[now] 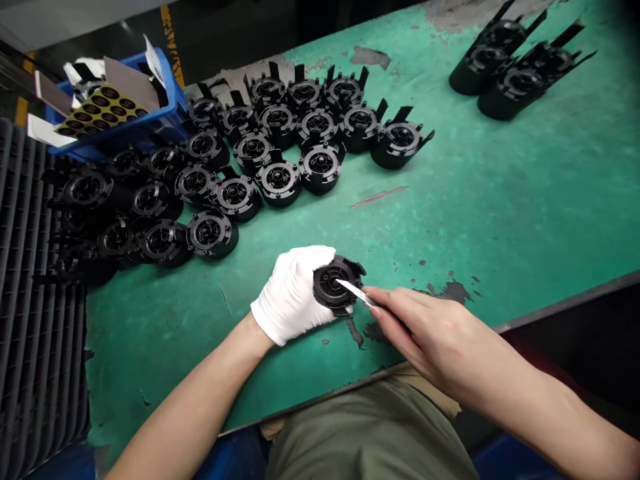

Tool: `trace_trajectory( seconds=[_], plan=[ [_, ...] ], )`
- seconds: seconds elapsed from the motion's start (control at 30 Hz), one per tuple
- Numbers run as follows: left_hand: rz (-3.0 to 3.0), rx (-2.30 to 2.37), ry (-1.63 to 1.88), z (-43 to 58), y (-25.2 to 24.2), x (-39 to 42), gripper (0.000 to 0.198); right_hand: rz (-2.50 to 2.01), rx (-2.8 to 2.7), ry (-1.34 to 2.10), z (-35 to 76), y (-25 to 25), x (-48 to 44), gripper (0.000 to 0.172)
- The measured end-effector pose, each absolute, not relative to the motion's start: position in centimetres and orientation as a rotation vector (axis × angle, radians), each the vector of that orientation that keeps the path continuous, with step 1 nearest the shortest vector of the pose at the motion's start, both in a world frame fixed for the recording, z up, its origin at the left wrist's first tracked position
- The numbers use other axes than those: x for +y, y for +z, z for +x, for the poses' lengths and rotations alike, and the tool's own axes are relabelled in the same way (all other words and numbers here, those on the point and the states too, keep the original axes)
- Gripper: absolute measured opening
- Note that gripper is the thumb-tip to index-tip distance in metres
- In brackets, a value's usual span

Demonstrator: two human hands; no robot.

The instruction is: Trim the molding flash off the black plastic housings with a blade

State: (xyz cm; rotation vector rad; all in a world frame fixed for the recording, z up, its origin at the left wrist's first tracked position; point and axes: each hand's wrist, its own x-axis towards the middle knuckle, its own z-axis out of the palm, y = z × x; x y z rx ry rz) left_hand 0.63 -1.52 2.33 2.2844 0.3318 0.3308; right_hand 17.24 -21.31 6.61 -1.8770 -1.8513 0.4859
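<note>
Near the front of the green table, my left hand in a white glove is wrapped round a round black plastic part, its ribbed face turned up. My bare right hand is closed on a knife with a thin silver blade. The blade's tip lies over the middle of the part's face; whether it touches is too small to tell. My left fingertips are mostly hidden behind the part.
Many similar black parts crowd the green table at the left and centre back. A few taller black pieces stand back right. A blue bin with sticker sheets is back left, beside a black ribbed surface.
</note>
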Motion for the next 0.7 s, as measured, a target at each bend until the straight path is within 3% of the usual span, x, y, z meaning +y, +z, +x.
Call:
trace_trajectory(
  seconds=[0.4,0.7],
  plan=[
    [2.317,0.323,0.338,0.7,2.3,-1.5,0.029,-1.871,-1.787,0.451,16.9,6.8,-21.3,0.027],
    [2.365,0.324,0.358,0.5,1.8,-1.7,0.03,-1.805,-1.729,0.654,16.5,8.5,-20.7,0.025]
  ],
)
